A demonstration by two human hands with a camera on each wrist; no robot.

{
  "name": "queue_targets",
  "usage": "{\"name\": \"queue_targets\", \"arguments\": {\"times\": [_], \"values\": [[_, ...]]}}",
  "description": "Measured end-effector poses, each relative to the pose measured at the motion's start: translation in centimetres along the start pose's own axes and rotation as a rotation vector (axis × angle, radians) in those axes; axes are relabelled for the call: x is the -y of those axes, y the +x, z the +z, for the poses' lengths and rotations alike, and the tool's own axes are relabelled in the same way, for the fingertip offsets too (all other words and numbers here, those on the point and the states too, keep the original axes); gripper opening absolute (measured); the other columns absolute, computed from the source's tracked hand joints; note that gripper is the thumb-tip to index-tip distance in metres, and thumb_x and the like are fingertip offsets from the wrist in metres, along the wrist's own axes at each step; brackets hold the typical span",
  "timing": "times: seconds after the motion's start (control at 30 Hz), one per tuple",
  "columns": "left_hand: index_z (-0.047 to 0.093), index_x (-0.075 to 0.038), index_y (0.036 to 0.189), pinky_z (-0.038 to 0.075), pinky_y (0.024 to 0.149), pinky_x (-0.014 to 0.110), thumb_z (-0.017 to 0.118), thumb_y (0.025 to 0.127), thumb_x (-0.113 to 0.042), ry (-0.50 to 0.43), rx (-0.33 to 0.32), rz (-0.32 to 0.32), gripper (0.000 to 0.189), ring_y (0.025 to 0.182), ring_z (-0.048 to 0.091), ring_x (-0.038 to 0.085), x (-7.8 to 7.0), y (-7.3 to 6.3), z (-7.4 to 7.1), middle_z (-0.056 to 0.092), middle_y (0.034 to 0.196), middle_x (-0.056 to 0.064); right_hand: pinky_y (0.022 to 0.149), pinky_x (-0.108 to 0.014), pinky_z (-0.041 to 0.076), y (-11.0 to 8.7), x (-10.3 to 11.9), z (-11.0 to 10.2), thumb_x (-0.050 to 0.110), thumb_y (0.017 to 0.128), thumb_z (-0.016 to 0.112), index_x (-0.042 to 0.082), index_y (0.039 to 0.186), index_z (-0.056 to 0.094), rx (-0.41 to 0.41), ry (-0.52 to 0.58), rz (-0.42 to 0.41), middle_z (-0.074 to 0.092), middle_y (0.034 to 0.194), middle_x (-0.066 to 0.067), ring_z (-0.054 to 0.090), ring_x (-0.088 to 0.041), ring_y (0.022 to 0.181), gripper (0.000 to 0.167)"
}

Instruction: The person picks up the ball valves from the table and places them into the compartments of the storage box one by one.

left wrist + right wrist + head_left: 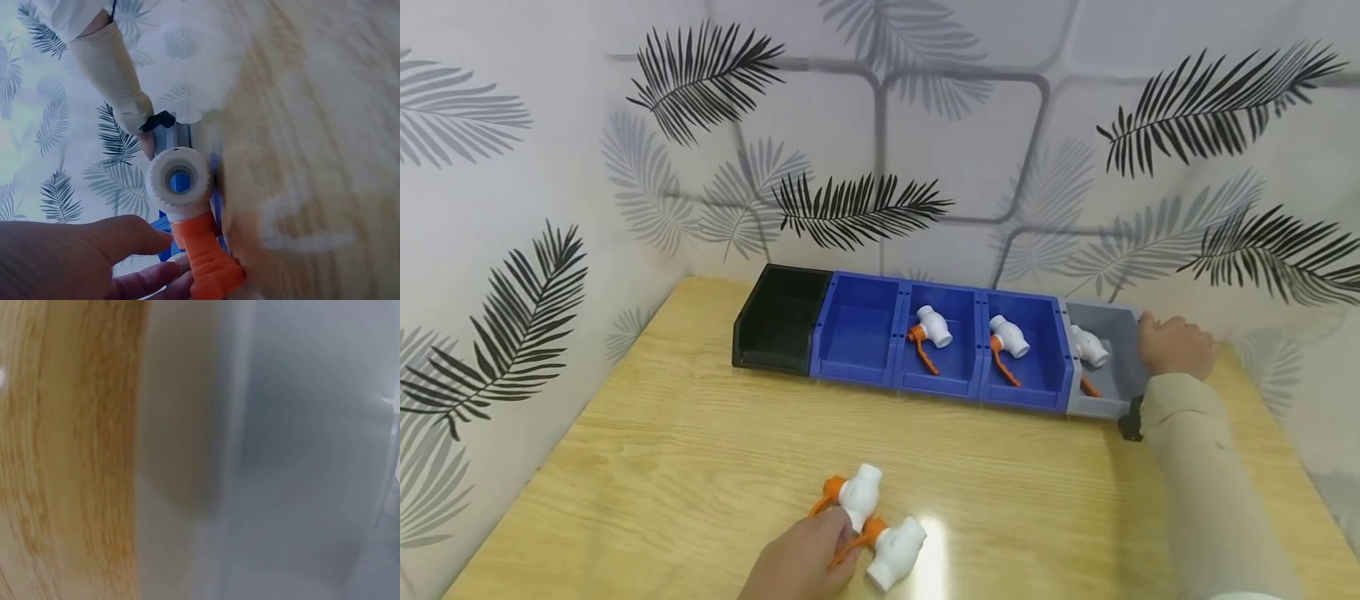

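My left hand (808,554) is low in the head view, holding two white ball valves with orange handles. The farther ball valve (860,492) points up from beside the thumb; the nearer ball valve (897,552) has its handle against the fingers. In the left wrist view, one valve's orange handle (203,250) lies by the thumb and fingertips, its round white end facing the camera. My right hand (1180,346) grips the right side wall of the grey bin (1120,367); some fingers are hidden. A white ball valve (1088,346) lies inside that bin.
Left of the grey bin, three blue bins and a black bin (782,325) stand joined in a row against the patterned wall. Two blue bins hold one valve each, a middle valve (934,327) and a right valve (1009,336). All stand on a wooden table (700,467).
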State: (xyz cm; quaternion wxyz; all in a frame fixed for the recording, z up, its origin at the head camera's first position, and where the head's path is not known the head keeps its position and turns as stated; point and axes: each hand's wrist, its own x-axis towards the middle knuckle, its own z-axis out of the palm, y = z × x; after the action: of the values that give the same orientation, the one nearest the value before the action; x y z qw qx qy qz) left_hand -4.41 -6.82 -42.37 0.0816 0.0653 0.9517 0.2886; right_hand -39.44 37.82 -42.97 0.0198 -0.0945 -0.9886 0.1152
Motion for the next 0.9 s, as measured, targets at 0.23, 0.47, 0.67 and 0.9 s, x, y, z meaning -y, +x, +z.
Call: {"name": "queue_targets", "arguments": {"times": [0.23,0.47,0.67,0.9], "values": [[0.046,-0.018,0.077,0.028,0.043,0.022,0.064,0.082,-0.027,0.161,-0.179,0.077,0.021,0.052,0.031,0.003,-0.4,-0.2,1.5,0.034,0.069,-0.011,0.079,-0.063,0.032,0.0,0.0,0.1,0.053,0.094,0.012,-0.022,0.112,0.043,0.011,0.014,-0.002,0.045,0.108,-0.043,0.042,-0.06,0.097,0.083],[0.055,-0.014,0.084,0.032,0.044,0.02,0.07,0.078,-0.022,0.234,-0.235,0.128,0.018,0.053,0.034,0.003,-0.4,-0.4,1.9,0.04,0.069,-0.01,0.078,-0.062,0.032,0.0,-0.1,0.0,0.053,0.093,0.014,-0.022,0.11,0.043,0.009,0.051,0.002,0.046,0.106,-0.043,0.043,-0.059,0.096,0.082],[0.061,-0.011,0.095,0.033,0.047,0.021,0.07,0.08,-0.018,0.134,-0.105,0.11,0.02,0.054,0.035,0.003,0.1,-0.3,1.9,0.044,0.069,-0.01,0.078,-0.062,0.033,0.0,-0.1,0.0,0.052,0.094,0.014,-0.021,0.11,0.044,0.001,0.045,0.001,0.046,0.106,-0.042,0.043,-0.058,0.096,0.081],[0.062,-0.01,0.096,0.033,0.049,0.021,0.069,0.081,-0.018,0.064,-0.039,0.113,0.018,0.055,0.035,0.002,0.4,0.1,1.8,0.043,0.071,-0.011,0.078,-0.062,0.033,-0.2,0.0,0.1,0.05,0.094,0.015,-0.02,0.109,0.046,-0.025,0.044,0.01,0.047,0.105,-0.042,0.044,-0.058,0.095,0.078]]}}
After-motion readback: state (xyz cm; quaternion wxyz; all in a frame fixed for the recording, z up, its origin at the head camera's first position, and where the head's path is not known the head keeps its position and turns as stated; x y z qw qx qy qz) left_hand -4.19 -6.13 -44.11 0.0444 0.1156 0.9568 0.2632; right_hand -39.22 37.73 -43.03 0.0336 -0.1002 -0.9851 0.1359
